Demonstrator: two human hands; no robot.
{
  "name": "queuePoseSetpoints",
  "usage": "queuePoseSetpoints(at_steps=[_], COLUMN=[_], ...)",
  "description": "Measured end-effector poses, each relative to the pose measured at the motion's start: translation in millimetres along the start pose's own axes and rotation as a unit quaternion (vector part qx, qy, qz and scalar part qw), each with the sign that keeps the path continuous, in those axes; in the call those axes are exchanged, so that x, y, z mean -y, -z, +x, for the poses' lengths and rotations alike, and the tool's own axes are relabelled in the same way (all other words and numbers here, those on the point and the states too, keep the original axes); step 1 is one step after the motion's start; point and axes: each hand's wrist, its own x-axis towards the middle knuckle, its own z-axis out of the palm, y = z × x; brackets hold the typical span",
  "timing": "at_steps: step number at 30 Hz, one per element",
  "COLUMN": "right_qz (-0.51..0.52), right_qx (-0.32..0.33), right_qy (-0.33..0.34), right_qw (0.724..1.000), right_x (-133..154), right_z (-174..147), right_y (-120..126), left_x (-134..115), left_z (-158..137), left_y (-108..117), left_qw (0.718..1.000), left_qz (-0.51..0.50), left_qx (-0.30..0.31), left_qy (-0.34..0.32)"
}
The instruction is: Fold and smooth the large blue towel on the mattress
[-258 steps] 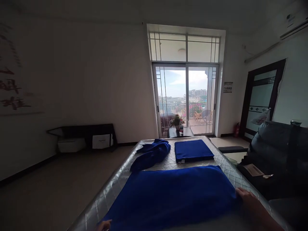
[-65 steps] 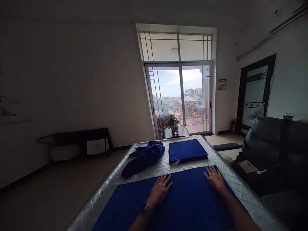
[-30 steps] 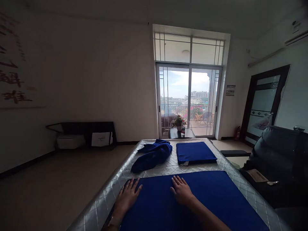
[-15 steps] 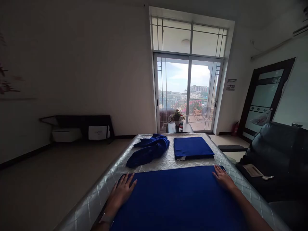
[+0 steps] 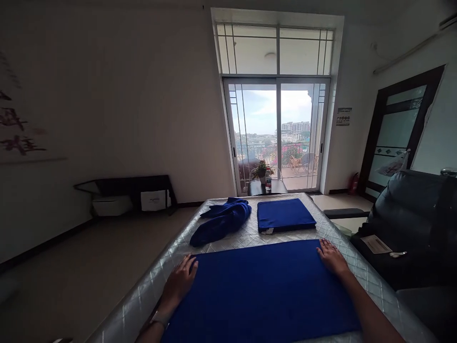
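Observation:
A large flat piece of dark blue cloth [image 5: 264,290] is spread in front of me on a silvery quilted surface [image 5: 193,238]. At its far left corner lies my left hand [image 5: 180,280], open, with its fingers along the cloth's edge. My right hand [image 5: 332,258] rests open and palm down on the far right corner. Beyond the spread cloth sits a neatly folded blue cloth [image 5: 285,214] with a small white tag on its near side. Left of that is a crumpled blue cloth [image 5: 223,223].
A black leather chair [image 5: 403,205] stands close on the right, with a card [image 5: 376,244] on it. Behind the quilted surface, a small dark table [image 5: 255,189] holds a potted plant [image 5: 262,169] and a bottle [image 5: 268,181]. A low black bench [image 5: 143,183] lines the wall.
My left hand has slid outward to the cloth's left edge, its fingers less spread. The right hand stays at its corner. The cloth's near edge now shows, and the view has shifted slightly.

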Motion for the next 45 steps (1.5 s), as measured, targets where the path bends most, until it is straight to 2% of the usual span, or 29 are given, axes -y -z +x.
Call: queuePoseSetpoints(at_steps=[4, 7, 9, 11, 13, 16, 19, 21, 24, 27, 30, 33, 36, 38, 40, 42, 43, 45], right_qz=[-0.02, -0.033, -0.034, -0.019, 0.012, 0.072, 0.125, 0.147, 0.156, 0.14, 0.101, 0.05, -0.01, -0.036, -0.053, -0.071, -0.082, -0.095], right_qx=[-0.037, -0.061, -0.068, -0.061, -0.032, 0.034, 0.085, 0.104, 0.114, 0.111, 0.101, 0.065, 0.021, 0.004, -0.015, -0.033, -0.041, -0.053], right_qy=[0.015, 0.034, 0.048, 0.072, 0.112, 0.191, 0.258, 0.281, 0.283, 0.246, 0.176, 0.1, 0.01, -0.046, -0.08, -0.08, -0.069, -0.042], right_qw=[0.999, 0.997, 0.996, 0.995, 0.993, 0.978, 0.954, 0.943, 0.94, 0.953, 0.974, 0.992, 1.0, 0.998, 0.995, 0.994, 0.993, 0.993], right_x=[2.4, 7.8, 21.1, 47.6, 87.8, 163.3, 231.4, 260.6, 273.4, 253.9, 208.8, 139.9, 53.8, -2.2, -45.7, -67.9, -69.2, -52.1], right_z=[-8.0, -14.1, -19.1, -27.3, -41.3, -75.2, -115.9, -138.0, -155.1, -155.3, -147.7, -139.8, -134.4, -132.6, -133.0, -135.7, -137.6, -141.5], right_y=[7.7, 16.7, 24.6, 33.2, 41.1, 47.0, 42.5, 35.0, 23.9, 18.9, 18.1, 15.1, 10.2, 8.3, 8.4, 10.8, 13.1, 20.4], left_x=[-4.9, -3.1, -0.1, 1.5, -0.2, -7.5, -12.4, -11.3, -4.5, 4.6, 14.6, 24.0, 27.9, 26.8, 24.4, 22.9, 22.7, 22.3], left_z=[-16.7, -47.9, -74.1, -97.9, -114.1, -122.7, -122.3, -122.2, -123.6, -125.5, -127.0, -127.8, -127.8, -127.8, -127.9, -128.1, -128.3, -128.7], left_y=[15.1, 23.4, 27.5, 31.7, 36.8, 45.1, 49.4, 48.7, 43.3, 35.9, 28.3, 22.6, 21.7, 23.8, 26.6, 28.7, 29.3, 30.0], left_qw=[0.999, 0.994, 0.988, 0.985, 0.982, 0.982, 0.982, 0.983, 0.985, 0.985, 0.987, 0.984, 0.975, 0.972, 0.973, 0.973, 0.973, 0.972], left_qz=[-0.002, 0.01, 0.019, 0.026, 0.031, 0.032, 0.029, 0.03, 0.043, 0.056, 0.058, 0.057, 0.066, 0.083, 0.098, 0.107, 0.11, 0.114], left_qx=[0.033, 0.086, 0.119, 0.143, 0.162, 0.174, 0.172, 0.168, 0.149, 0.131, 0.09, 0.062, 0.084, 0.097, 0.103, 0.107, 0.109, 0.113], left_qy=[-0.019, -0.072, -0.094, -0.096, -0.088, -0.072, -0.066, -0.067, -0.077, -0.098, -0.117, -0.155, -0.197, -0.196, -0.181, -0.173, -0.172, -0.174])
